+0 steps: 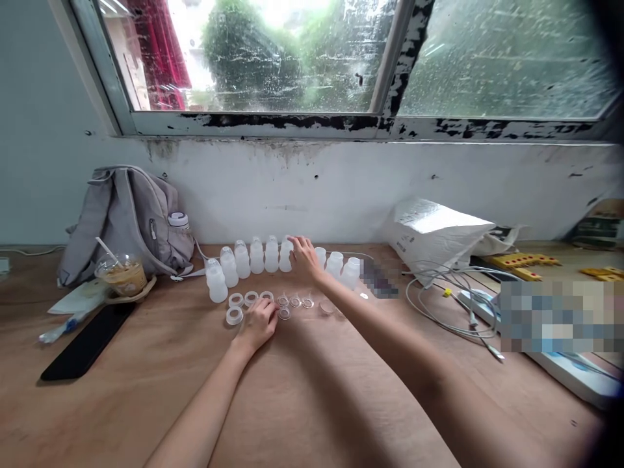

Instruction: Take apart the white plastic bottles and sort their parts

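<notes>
Evidently both hands are at work among small bottle parts on the wooden desk (292,396). The right hand (306,259) reaches forward to the curved row of frosted bottles (256,255), its fingers at the upper part of one upright bottle (285,255) near the middle of that row. The fingers are partly bent there, but whether they grip the bottle or only touch it cannot be told. Bottles to the left of this hand carry clear domed tops, while those to its right look shorter and flat-topped.

The left hand (259,323) lies low on the desk, palm down, nearer the person, with its fingers curled beside the pale rings (235,299). Its fingertips are partly hidden, so it is unclear whether they are closed on anything. Three rings sit in a short line just beyond this hand, and another ring (234,316) lies nearer, to its left. Between the two hands, small clear teat-like pieces (295,301) rest on the desk, three in a line and one nearer the person. Faint clear discs (326,307) lie partly behind the right forearm.

Farther left stand a grey backpack (131,221) and an iced drink (127,276), with a black phone-like slab (90,341) nearby. On the right are a silvery bag (429,227) and a coiled white cable (441,318).
</notes>
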A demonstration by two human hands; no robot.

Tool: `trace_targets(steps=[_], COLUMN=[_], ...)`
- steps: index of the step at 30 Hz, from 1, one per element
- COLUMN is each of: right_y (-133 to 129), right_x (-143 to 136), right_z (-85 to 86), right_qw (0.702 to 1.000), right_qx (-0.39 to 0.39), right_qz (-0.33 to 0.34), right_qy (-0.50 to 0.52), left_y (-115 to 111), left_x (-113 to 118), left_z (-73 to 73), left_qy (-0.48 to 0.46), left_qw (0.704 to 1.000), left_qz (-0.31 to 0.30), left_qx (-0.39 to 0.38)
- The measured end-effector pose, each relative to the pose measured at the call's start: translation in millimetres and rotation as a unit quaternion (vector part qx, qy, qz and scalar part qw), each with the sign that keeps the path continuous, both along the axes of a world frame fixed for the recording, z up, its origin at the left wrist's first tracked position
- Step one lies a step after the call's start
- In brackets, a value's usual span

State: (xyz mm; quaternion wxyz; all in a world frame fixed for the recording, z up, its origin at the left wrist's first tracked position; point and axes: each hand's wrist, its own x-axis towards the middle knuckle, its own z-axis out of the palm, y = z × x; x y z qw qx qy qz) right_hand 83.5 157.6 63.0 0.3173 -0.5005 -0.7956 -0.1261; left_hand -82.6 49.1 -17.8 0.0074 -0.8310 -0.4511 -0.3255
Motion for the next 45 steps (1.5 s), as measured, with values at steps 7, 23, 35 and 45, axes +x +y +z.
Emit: trace_targets(steps=[7,23,35,45], right_y=[34.4,-100.1,-140.5,-145.2], right_x=[-2.8,22.8,50.7,50.5], right_z=[3.3,-9.8,-59.8,-60.1], right_qw=[0.998,0.962,0.793,0.774], right_qx=[-0.032,0.059,-0.379,-0.402], right_qz=[-0.03,0.096,0.148,0.137], right_qy=[-0.052,0.25,0.453,0.469], left_y=[1.6,-16.9,-27.1,-34.7], left_x=[-1.6,14.4,23.3,26.7], left_z=[0.4,13.8,8.4,9.2], left_qy=[-0.014,-0.089,0.008,0.0], left_qw=[1.0,0.984,0.994,0.996], left_qz=[0.009,0.046,-0.062,-0.066], left_qx=[0.007,0.144,0.091,0.066])
